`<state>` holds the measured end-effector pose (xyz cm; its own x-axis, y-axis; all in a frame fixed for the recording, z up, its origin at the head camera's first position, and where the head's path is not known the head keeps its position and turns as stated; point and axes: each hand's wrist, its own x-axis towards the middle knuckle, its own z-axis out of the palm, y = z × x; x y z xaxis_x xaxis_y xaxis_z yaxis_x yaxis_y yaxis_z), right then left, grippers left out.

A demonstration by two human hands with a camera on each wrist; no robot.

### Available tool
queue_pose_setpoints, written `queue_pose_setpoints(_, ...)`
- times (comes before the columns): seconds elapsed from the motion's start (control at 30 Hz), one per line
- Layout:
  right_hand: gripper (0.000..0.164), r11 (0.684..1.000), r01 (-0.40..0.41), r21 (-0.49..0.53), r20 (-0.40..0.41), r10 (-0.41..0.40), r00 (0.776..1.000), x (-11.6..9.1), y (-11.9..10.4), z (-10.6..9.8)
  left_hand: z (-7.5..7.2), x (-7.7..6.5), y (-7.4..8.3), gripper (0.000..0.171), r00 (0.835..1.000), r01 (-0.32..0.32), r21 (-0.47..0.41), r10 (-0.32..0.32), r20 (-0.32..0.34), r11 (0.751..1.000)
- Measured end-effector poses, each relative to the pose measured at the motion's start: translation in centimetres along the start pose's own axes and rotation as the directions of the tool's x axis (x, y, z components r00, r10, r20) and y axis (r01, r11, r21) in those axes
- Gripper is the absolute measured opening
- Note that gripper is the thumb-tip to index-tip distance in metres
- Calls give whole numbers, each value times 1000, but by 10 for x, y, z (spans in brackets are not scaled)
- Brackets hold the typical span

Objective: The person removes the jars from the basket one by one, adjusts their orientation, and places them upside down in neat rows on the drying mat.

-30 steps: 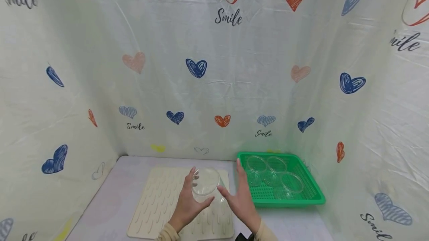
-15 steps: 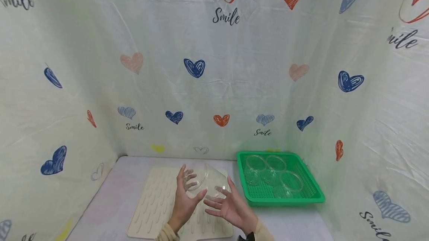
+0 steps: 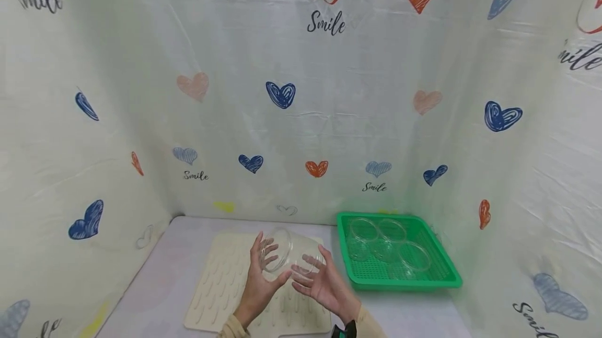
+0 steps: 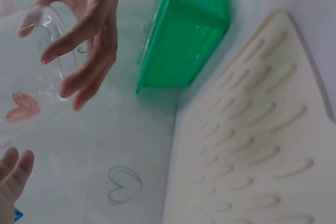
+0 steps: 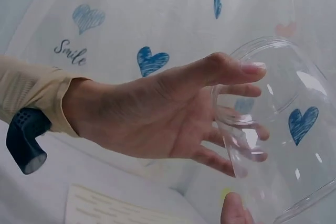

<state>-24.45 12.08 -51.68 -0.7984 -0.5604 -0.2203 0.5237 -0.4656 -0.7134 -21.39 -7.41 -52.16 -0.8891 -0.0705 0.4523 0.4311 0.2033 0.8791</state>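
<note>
A clear plastic bowl (image 3: 297, 248) is held on its side above the cream mat (image 3: 213, 288), its wide rim toward the left and its base toward the right. My left hand (image 3: 257, 287) grips the rim end, with fingers behind it and thumb in front. At the base end, my right hand (image 3: 331, 288) holds the bowl. In the right wrist view the thumb lies on one side of the base edge and the fingers show through the clear wall (image 5: 281, 98). Only a few left fingertips (image 4: 20, 174) appear in the left wrist view.
A green plastic basket (image 3: 404, 284) stands at the back right of the table (image 3: 150, 286), with three similar clear bowls (image 3: 416, 257) inside. The mat has rows of raised ridges. Curtains (image 3: 329, 118) printed with hearts hang around the table. A dark strap sits at the right wrist.
The bowl has turned from rim facing up toward me to lying sideways, rim left. My right hand has rotated palm-up and moved round to its base; my left hand stays at the rim.
</note>
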Motion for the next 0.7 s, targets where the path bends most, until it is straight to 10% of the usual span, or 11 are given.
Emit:
queue_pose_setpoints(0.13,87,973,85,-217,-51,-98,994,15,-5,6,-19,-5,-16,108,999,35,111,-35,-6,993)
queue_pose_setpoints(0.23,76,894,153,-421,-90,-210,974,31,-7,10,-37,-14,-27,104,993,115,277,-113,-23,954)
queue_pose_setpoints(0.53,58,583,220,-782,-152,-520,840,86,10,31,-95,-70,-80,74,941,181,761,-335,50,623)
queue_pose_setpoints(0.7,52,365,216,-906,-50,-597,800,120,25,51,-112,-103,-107,77,907,165,846,-415,72,508)
